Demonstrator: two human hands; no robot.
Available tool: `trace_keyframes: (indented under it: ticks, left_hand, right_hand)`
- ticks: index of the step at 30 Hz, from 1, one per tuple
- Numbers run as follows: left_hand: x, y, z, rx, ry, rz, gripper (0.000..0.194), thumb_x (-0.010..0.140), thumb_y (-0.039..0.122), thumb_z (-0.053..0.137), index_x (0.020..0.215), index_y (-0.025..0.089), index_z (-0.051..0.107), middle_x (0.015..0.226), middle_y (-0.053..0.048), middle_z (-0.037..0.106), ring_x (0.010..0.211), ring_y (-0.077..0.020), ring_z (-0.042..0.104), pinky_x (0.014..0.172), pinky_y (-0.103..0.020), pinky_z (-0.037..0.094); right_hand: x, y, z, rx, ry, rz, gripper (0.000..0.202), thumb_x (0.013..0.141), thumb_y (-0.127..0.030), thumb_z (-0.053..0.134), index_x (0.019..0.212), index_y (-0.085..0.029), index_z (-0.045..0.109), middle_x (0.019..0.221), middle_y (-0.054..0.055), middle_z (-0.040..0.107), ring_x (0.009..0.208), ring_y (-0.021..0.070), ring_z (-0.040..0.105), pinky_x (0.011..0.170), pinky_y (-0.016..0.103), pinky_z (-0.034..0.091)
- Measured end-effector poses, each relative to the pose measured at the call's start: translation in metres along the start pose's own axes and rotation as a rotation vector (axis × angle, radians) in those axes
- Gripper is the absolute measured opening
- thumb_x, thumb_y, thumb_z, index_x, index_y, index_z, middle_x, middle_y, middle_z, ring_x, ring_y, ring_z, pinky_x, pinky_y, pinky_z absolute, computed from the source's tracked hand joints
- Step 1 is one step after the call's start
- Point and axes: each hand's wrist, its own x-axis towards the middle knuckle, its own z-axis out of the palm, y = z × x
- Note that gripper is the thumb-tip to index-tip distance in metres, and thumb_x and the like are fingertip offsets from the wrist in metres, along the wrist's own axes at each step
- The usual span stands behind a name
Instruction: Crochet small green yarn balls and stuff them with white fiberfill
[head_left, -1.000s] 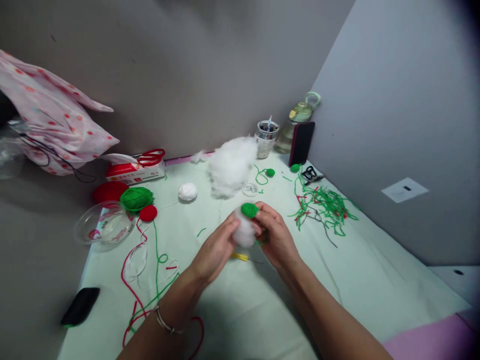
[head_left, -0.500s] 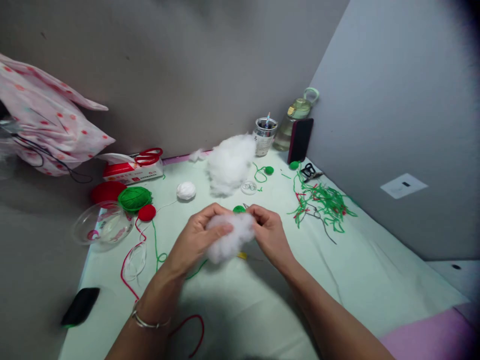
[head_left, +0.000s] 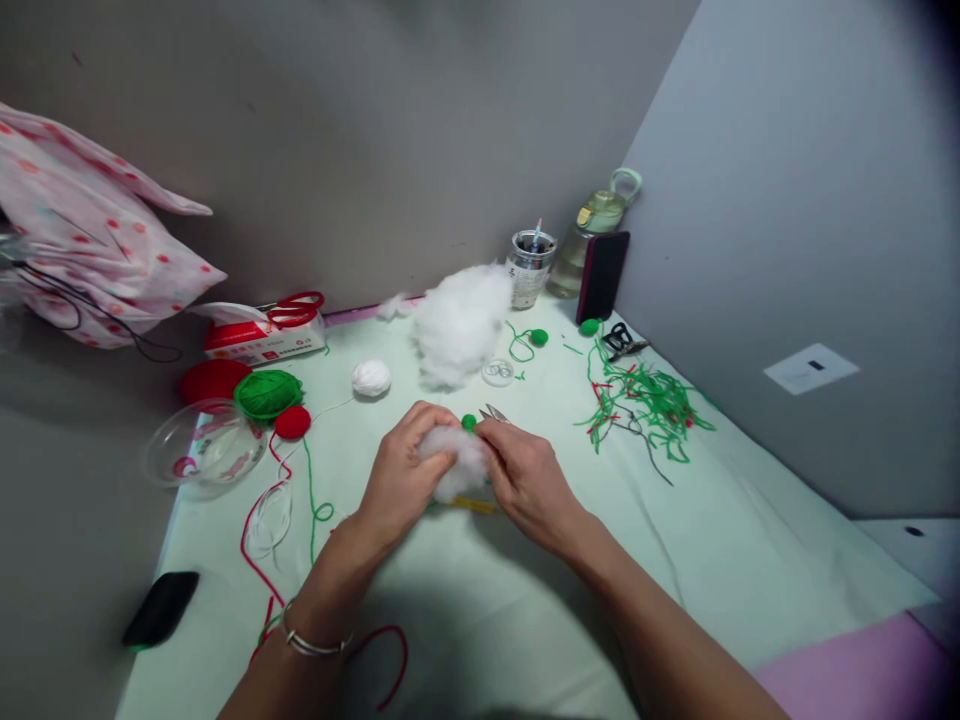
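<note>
A fluffy tuft of white fibre stuffing (head_left: 457, 462) is pinched between my two hands above the table. My left hand (head_left: 405, 468) grips its left side, thumb pressed into it. On the other side, my right hand (head_left: 529, 480) has its fingers closed on the tuft's right edge. Just beyond the fingertips shows a small green ball (head_left: 469, 422). Pointed scissor blades (head_left: 493, 412) stick out behind my right hand; their handles are hidden. Under the tuft lies a yellow stick-like handle (head_left: 474, 506), partly covered.
Behind is a large heap of stuffing (head_left: 461, 325). White yarn (head_left: 372, 378), green yarn (head_left: 270, 395) and a clear bowl (head_left: 157, 455) sit left. Green and red yarn scraps (head_left: 656, 405) lie right. A pen cup (head_left: 529, 275), bottle (head_left: 574, 260) and phone (head_left: 602, 278) stand at the back.
My hands have come closer together, and the tuft between them looks smaller and more squeezed. More of the yellow handle and the scissor blades now shows.
</note>
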Motion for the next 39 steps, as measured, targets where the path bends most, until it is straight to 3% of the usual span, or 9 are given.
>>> trace_keyframes:
  ticks: [4, 8, 12, 17, 20, 23, 25, 31, 39]
  left_hand:
    - [-0.002, -0.002, 0.004, -0.011, 0.041, -0.022, 0.018, 0.072, 0.013, 0.058, 0.086, 0.023, 0.062, 0.093, -0.001, 0.062, 0.089, -0.0208, 0.060, 0.081, -0.032, 0.046]
    - [-0.005, -0.013, 0.012, -0.036, 0.167, -0.040, 0.025, 0.070, 0.012, 0.055, 0.091, 0.025, 0.054, 0.098, -0.002, 0.062, 0.095, -0.0217, 0.059, 0.085, -0.033, 0.046]
    - [-0.006, -0.020, 0.021, -0.093, 0.213, -0.051, 0.032, 0.064, 0.007, 0.052, 0.090, 0.025, 0.051, 0.099, -0.001, 0.062, 0.097, -0.0210, 0.058, 0.089, -0.032, 0.045]
    - [-0.008, -0.010, 0.023, -0.222, 0.105, -0.095, 0.025, 0.074, 0.009, 0.053, 0.094, 0.024, 0.050, 0.113, -0.003, 0.067, 0.094, -0.0192, 0.063, 0.076, -0.028, 0.048]
    - [-0.008, -0.001, 0.013, -0.315, -0.064, -0.149, 0.014, 0.089, 0.023, 0.061, 0.102, 0.021, 0.059, 0.113, -0.005, 0.071, 0.083, -0.0172, 0.064, 0.069, -0.026, 0.048]
    - [-0.007, 0.002, 0.004, -0.503, -0.197, -0.226, 0.036, 0.100, 0.051, 0.057, 0.109, 0.018, 0.068, 0.110, -0.010, 0.075, 0.082, -0.0183, 0.066, 0.068, -0.026, 0.049]
    - [-0.005, 0.000, 0.001, -0.606, -0.170, -0.260, 0.049, 0.100, 0.061, 0.055, 0.103, 0.015, 0.073, 0.109, -0.013, 0.076, 0.082, -0.0196, 0.067, 0.068, -0.026, 0.050]
    - [-0.002, -0.011, 0.000, -0.587, -0.227, -0.246, 0.030, 0.079, 0.039, 0.087, 0.097, 0.019, 0.074, 0.115, -0.008, 0.073, 0.076, -0.0146, 0.064, 0.064, -0.023, 0.049]
    - [0.000, -0.009, 0.001, -0.442, -0.109, -0.176, 0.017, 0.076, 0.028, 0.082, 0.082, 0.018, 0.069, 0.108, -0.007, 0.069, 0.079, -0.0159, 0.061, 0.066, -0.024, 0.046]
  right_hand:
    - [0.000, 0.002, 0.000, -0.023, -0.038, -0.047, 0.021, 0.100, -0.023, 0.040, 0.091, -0.024, 0.059, 0.078, 0.006, 0.063, 0.074, 0.0221, 0.057, 0.068, 0.033, 0.038]
    - [-0.003, -0.002, 0.004, -0.003, -0.079, -0.127, 0.025, 0.102, -0.023, 0.037, 0.093, -0.022, 0.060, 0.078, 0.007, 0.064, 0.074, 0.0218, 0.055, 0.069, 0.033, 0.038]
    - [-0.001, -0.006, 0.007, 0.170, -0.068, -0.046, 0.019, 0.099, -0.028, 0.046, 0.086, -0.022, 0.059, 0.073, 0.002, 0.060, 0.068, 0.0176, 0.050, 0.066, 0.030, 0.035]
    - [0.005, -0.001, 0.008, 0.469, 0.003, 0.207, 0.023, 0.088, -0.035, 0.057, 0.069, -0.022, 0.055, 0.056, -0.007, 0.039, 0.054, 0.0116, 0.033, 0.055, 0.027, 0.026]
    - [0.006, 0.001, 0.006, 0.471, 0.069, 0.239, 0.021, 0.083, -0.032, 0.056, 0.066, -0.022, 0.051, 0.056, -0.008, 0.034, 0.055, 0.0109, 0.030, 0.054, 0.027, 0.023]
    - [0.006, 0.000, 0.004, 0.459, 0.123, 0.249, 0.019, 0.079, -0.028, 0.057, 0.064, -0.023, 0.046, 0.059, -0.007, 0.033, 0.058, 0.0107, 0.030, 0.055, 0.027, 0.023]
    - [0.005, -0.003, 0.002, 0.448, 0.131, 0.238, 0.018, 0.076, -0.025, 0.056, 0.063, -0.023, 0.045, 0.060, -0.007, 0.033, 0.059, 0.0106, 0.030, 0.056, 0.027, 0.023]
    - [0.004, -0.006, -0.006, 0.482, 0.001, 0.250, 0.021, 0.078, -0.028, 0.059, 0.062, -0.022, 0.046, 0.059, -0.007, 0.035, 0.059, 0.0102, 0.031, 0.056, 0.028, 0.023]
    - [0.003, -0.001, -0.014, 0.536, -0.174, 0.224, 0.010, 0.087, -0.027, 0.056, 0.080, -0.020, 0.058, 0.063, -0.007, 0.042, 0.061, 0.0108, 0.036, 0.057, 0.027, 0.026]
